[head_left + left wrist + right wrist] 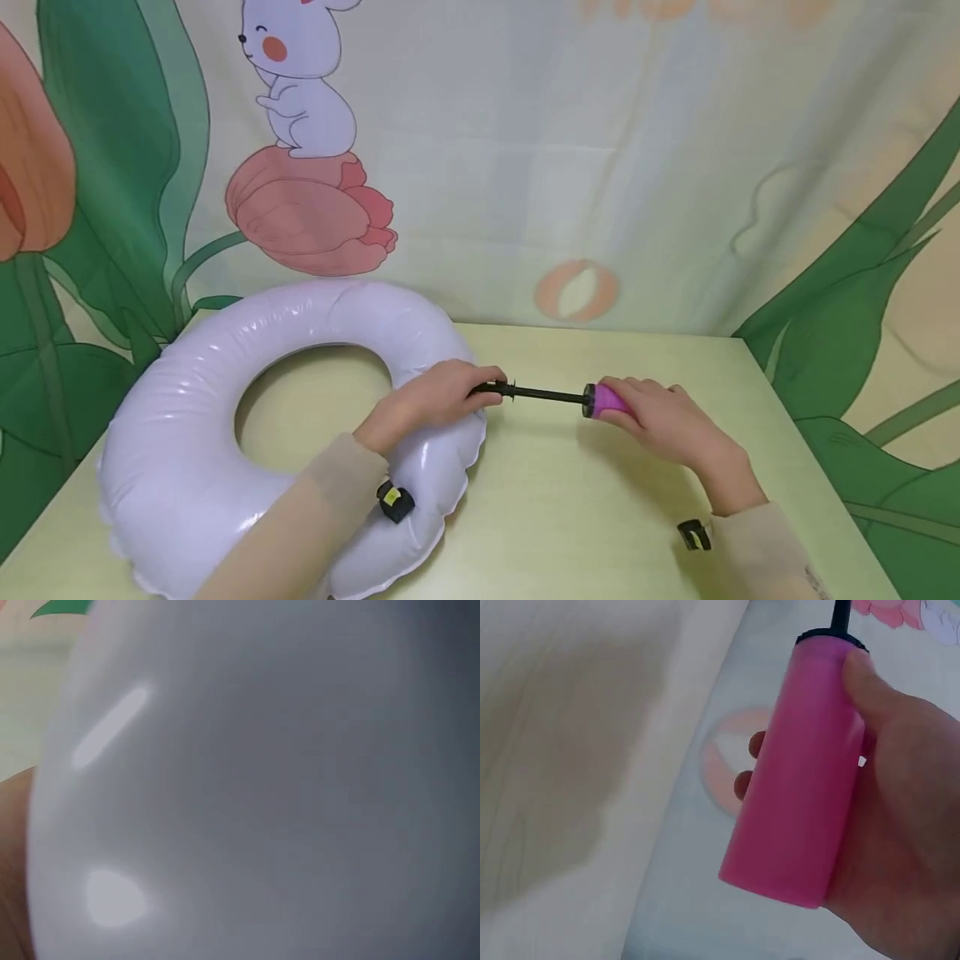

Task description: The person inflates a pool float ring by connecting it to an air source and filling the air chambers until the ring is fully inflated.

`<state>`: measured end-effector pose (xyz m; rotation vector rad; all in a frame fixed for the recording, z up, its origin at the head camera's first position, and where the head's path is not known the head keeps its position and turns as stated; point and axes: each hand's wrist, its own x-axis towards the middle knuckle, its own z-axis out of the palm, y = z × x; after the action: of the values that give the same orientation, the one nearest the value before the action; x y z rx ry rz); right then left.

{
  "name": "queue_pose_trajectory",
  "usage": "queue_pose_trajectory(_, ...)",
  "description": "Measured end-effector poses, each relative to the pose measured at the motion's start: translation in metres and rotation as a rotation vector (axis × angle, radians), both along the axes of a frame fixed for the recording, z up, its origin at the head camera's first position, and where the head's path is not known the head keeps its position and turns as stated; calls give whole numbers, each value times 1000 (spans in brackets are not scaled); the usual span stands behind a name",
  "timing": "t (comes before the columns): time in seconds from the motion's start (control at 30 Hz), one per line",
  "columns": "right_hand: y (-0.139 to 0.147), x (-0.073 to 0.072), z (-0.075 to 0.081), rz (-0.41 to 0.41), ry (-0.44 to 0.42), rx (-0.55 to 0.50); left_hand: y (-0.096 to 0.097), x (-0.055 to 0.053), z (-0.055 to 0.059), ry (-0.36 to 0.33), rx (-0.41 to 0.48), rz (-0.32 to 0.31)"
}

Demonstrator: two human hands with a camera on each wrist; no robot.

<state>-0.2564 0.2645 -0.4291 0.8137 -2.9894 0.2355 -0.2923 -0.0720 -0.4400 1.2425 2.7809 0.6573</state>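
A pink hand pump [611, 402] with a black rod is held level above the table, between both hands. My right hand [667, 419] wraps around its pink barrel [795, 780], the thumb lying along the side near the black cap. At the other end, my left hand [438, 395] grips the black end piece [497, 388], most of which its fingers hide. A long stretch of black rod [549, 395] shows between the hands. The large white inflatable swim ring [168, 408] lies under my left forearm and fills most of the left wrist view.
The pale yellow-green table [555, 517] carries the ring on its left side. Behind it hangs a cloth backdrop [465, 167] printed with a rabbit, tulips and leaves. Small black wrist cameras sit at each cuff, the left one [395, 502] close over the ring.
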Motion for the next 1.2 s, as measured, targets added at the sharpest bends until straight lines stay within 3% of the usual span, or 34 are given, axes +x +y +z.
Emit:
queue_pose_trajectory(0.1,-10,0,-1,-11,34,67,7,0,-3,-7,19,-19)
queue_pose_trajectory(0.2,-44,-4,-7,41,96,105,6,1,-4,-7,24,-18)
queue_pose_trajectory(0.33,-70,-5,-12,72,129,99,6,2,-3,15,13,-26)
queue_pose_trajectory(0.53,-38,-1,-8,33,18,-68,3,4,0,25,13,-25)
queue_pose_trajectory(0.67,-13,-2,-4,-8,17,-115,2,3,0,26,11,0)
queue_pose_trajectory(0.77,-20,-5,-5,14,44,-107,4,3,0,28,20,-11)
queue_pose_trajectory(0.9,-55,-11,-6,91,101,-56,7,2,1,21,23,-20)
queue_pose_trajectory(1.0,-70,-10,-4,97,146,-22,7,2,4,5,21,-4)
queue_pose_trajectory(1.1,-63,-6,-2,78,108,-47,6,3,6,-24,17,-4)
queue_pose_trajectory(1.2,-39,0,-2,54,-9,-108,6,5,9,-63,10,-34)
